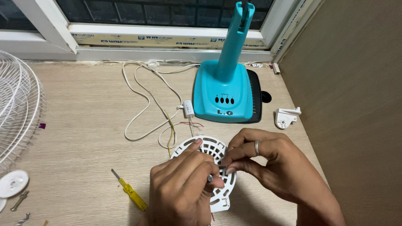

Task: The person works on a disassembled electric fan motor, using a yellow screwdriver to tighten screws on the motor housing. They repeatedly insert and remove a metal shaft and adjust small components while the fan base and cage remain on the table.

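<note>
Both hands work at a white vented cover (pixel 213 165) on the tabletop (pixel 83 125).

The left hand (pixel 184 188) has its grip closed on a thin metal tool (pixel 210 178); the right hand (pixel 268 161) pinches a small metal part (pixel 223 169) over the cover. A yellow screwdriver (pixel 130 191) lies left; a teal fan base (pixel 226 90) stands behind.

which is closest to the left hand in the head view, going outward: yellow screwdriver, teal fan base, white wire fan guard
From the left hand:
1. Yellow screwdriver, lying on the table just to the hand's left.
2. Teal fan base, up ahead near the window, slightly to the right.
3. White wire fan guard, at the far left edge of the table.
</note>
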